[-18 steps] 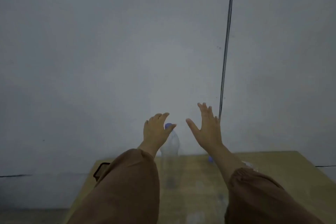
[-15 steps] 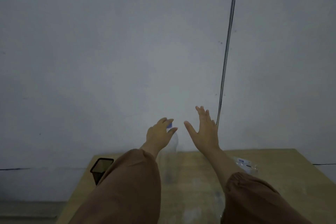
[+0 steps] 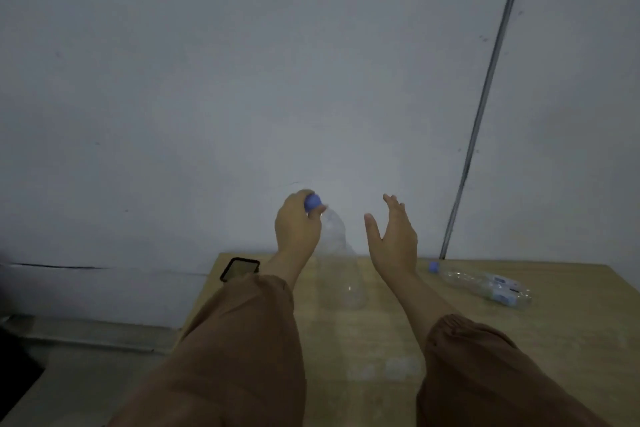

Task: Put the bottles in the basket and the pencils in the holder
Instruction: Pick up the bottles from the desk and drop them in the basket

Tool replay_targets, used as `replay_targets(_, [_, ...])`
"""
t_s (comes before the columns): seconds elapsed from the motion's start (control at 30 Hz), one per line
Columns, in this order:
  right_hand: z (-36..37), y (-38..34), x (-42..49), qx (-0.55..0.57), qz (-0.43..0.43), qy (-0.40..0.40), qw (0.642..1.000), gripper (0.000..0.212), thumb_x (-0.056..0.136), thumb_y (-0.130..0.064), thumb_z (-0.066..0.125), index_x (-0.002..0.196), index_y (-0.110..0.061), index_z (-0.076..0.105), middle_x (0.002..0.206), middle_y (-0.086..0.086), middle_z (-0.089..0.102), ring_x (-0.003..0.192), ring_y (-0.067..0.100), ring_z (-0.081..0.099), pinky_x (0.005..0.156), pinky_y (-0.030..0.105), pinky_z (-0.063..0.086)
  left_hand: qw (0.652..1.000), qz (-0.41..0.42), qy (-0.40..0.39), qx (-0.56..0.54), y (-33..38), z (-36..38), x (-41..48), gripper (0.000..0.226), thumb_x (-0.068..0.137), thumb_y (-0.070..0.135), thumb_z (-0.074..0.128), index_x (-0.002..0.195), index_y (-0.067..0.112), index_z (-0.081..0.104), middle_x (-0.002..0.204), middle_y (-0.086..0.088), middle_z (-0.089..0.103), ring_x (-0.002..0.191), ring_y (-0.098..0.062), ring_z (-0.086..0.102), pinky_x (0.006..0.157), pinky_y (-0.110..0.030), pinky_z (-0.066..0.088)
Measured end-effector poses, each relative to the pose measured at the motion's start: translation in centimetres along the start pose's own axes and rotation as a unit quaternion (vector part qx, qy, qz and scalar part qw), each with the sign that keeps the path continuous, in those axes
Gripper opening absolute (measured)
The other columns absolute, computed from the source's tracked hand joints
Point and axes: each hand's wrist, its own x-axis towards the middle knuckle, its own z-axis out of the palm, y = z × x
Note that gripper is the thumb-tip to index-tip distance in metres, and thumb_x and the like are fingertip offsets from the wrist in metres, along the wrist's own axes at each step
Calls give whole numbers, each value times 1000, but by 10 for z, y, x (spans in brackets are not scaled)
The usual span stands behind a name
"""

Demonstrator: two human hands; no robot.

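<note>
Since the earlier frame the left hand (image 3: pixel 298 229) has closed its fingers round the blue cap (image 3: pixel 312 202) of the upright clear bottle (image 3: pixel 337 260), where before it only hovered by the cap with the fingers loose. The view has also shifted, so more of the table and a second bottle now show at the right.

Nearest, at the bottom of the frame, two brown sleeves (image 3: pixel 239 350) reach forward over the wooden table (image 3: pixel 571 340). Just beyond the sleeves, in the lower middle, the clear bottle stands on the table between the two forearms, its body hard to make out against the wood and the wall. The left hand grasps it at the top, thumb and fingers wrapped about the cap. The right hand (image 3: pixel 393 239) is beside the bottle, apart from it, palm turned toward it, fingers spread and holding nothing.

Further right, a second clear bottle (image 3: pixel 485 284) with a blue cap and a pale label lies on its side on the table, well apart from both hands. At the far left corner of the table, in the lower left of the frame, stands a dark mesh holder (image 3: pixel 239 269), partly hidden by the left sleeve. Behind it all is a grey wall (image 3: pixel 207 80), with a thin dark pipe (image 3: pixel 485 97) running up it at the upper right.
</note>
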Motion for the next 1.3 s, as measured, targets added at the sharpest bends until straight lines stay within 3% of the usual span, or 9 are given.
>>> replay_targets(0.13, [32,-46,-13,53,-20,59,997,46,99,-31,46,141,-13,43,150,8,43,145,23,30,116,45,30,995,5,69,-71,5,-61,17,34,88,19,67,120,9,62,116,-6,64,103,-22,61,85,-16,41])
replay_targets(0.23, [65,-94,-23,96,-42,75,992,43,99,-30,44,139,-14,45,149,7,44,144,22,32,115,43,30,985,34,138,-95,5,-119,32,35,89,19,66,122,10,60,117,-3,63,99,-13,56,90,-20,45])
replay_targets(0.47, [153,-182,-63,129,-80,-23,988,51,98,-40,47,143,-15,40,153,4,39,145,18,28,116,43,28,961,43,260,-78,-54,-234,35,32,89,18,65,120,13,59,110,6,55,102,-11,56,95,-37,52])
replay_targets(0.57, [198,-207,-87,122,-87,-89,985,63,93,-49,54,144,-15,38,152,4,39,145,20,29,116,44,29,959,-9,282,-17,-101,-276,25,32,89,19,64,120,14,58,116,-1,57,105,-16,57,95,-31,50])
replay_targets(0.67, [243,-228,-119,109,-99,-173,974,71,90,-53,56,146,-16,34,154,5,36,147,20,25,117,42,26,955,-69,284,45,-154,-308,10,31,89,20,64,118,14,58,117,-4,57,104,-20,57,87,-22,42])
replay_targets(0.87, [318,-250,-178,81,-126,-311,939,77,88,-54,59,148,-17,30,157,4,31,148,20,20,118,40,23,940,-170,263,133,-259,-333,-29,30,88,21,65,114,9,58,115,-10,58,101,-28,57,80,-29,41])
replay_targets(1.0, [351,-245,-209,55,-127,-361,922,76,86,-55,60,146,-15,34,151,6,41,142,23,33,114,41,31,910,-286,227,196,-322,-333,-61,28,88,24,64,109,7,56,116,-13,55,101,-32,57,77,-35,44])
replay_targets(1.13, [374,-229,-244,40,-110,-415,902,75,85,-55,61,144,-15,37,145,6,47,134,23,44,110,41,38,888,-386,173,184,-383,-327,-108,25,88,19,65,103,3,53,112,-18,55,98,-36,56,73,-34,38])
replay_targets(1.3, [405,-203,-278,13,-73,-511,857,73,86,-57,58,145,-21,36,149,4,43,134,22,43,107,38,39,861,-467,114,165,-448,-312,-170,6,91,6,53,95,5,47,109,-24,56,84,-32,51,67,-34,36])
